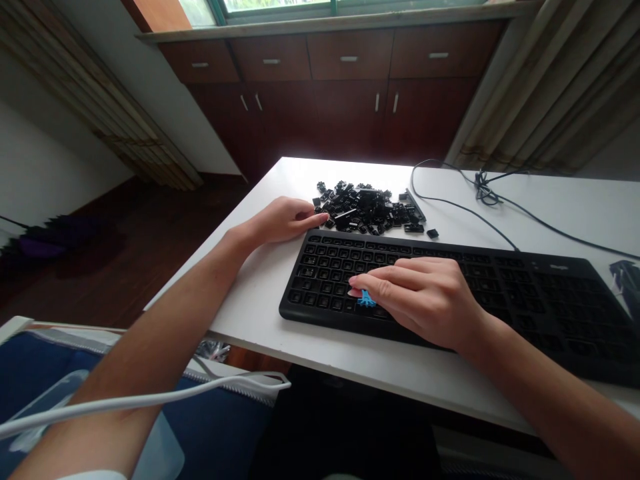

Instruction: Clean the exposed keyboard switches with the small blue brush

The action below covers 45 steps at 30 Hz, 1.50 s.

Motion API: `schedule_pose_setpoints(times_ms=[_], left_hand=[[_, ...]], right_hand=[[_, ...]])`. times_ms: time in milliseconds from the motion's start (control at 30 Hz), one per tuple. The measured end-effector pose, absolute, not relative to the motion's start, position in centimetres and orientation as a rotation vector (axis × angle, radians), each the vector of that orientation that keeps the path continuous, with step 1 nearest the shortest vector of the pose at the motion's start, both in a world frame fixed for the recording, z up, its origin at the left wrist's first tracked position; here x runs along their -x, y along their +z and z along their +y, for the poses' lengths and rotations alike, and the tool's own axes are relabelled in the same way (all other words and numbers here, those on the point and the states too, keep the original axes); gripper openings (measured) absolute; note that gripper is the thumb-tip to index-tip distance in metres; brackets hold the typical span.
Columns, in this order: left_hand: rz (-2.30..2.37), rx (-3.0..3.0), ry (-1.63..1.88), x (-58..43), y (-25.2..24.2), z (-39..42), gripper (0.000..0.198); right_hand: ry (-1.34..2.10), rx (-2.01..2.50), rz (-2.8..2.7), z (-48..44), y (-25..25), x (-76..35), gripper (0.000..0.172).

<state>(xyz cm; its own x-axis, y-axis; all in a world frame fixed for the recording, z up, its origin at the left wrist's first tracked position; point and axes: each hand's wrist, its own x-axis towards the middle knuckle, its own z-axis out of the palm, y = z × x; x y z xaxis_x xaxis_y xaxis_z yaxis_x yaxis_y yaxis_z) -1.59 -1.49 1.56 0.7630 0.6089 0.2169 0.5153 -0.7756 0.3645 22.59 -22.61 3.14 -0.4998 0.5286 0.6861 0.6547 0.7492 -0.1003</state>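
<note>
A black keyboard (340, 316) with its keycaps off lies on the white table. Over its left half, my right hand (430, 297) is closed on a small blue piece (367, 299), pinched near the fingertips; part of the piece is hidden by the fingers. My left hand (285, 220) rests on the table by the keyboard's upper left corner, its thumb and a finger near the edge of a pile of loose black keycaps (367, 207). Its other fingers are curled, and whether they hold anything is too small to tell.
A tangled black cable (487, 190) lies behind the keyboard. Across my left forearm runs a white cable (125, 403), above a dark blue padded surface (220, 427). Wooden cabinets (345, 113) stand beyond the table, with curtains either side.
</note>
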Motion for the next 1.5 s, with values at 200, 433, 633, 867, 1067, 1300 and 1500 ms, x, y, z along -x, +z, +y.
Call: schedule_pose_setpoints(times_ms=[200,433,633,867,1067,1300,1500], left_hand=[[0.877,-2.675,0.472,1.63,1.51,-1.47,0.052],[0.870,-2.667,0.465,1.57,1.62,-1.51,0.052],[0.870,-2.681,0.464,1.60,1.63,-1.48,0.053],[0.875,-2.658,0.452,1.54,1.72,-1.54,0.052],[0.884,-2.667,0.425,1.52,1.83,-1.55,0.051],[0.888,-2.661,0.429,1.48,1.84,-1.56,0.051],[0.878,-2.667,0.434,1.43,1.74,-1.47,0.051]], right_hand=[[-0.229,0.915,-2.203,-22.60,3.24,-22.62,0.017],[-0.223,0.911,-2.129,-22.65,3.38,-22.72,0.021],[-0.127,0.921,-2.111,-22.55,3.41,-22.51,0.018],[0.310,1.057,-1.931,-22.70,3.73,-22.00,0.018],[0.191,1.033,-1.888,-22.68,3.88,-22.23,0.012],[0.534,1.049,-1.807,-22.73,3.92,-22.22,0.021],[0.400,1.083,-1.745,-22.27,3.99,-22.49,0.026]])
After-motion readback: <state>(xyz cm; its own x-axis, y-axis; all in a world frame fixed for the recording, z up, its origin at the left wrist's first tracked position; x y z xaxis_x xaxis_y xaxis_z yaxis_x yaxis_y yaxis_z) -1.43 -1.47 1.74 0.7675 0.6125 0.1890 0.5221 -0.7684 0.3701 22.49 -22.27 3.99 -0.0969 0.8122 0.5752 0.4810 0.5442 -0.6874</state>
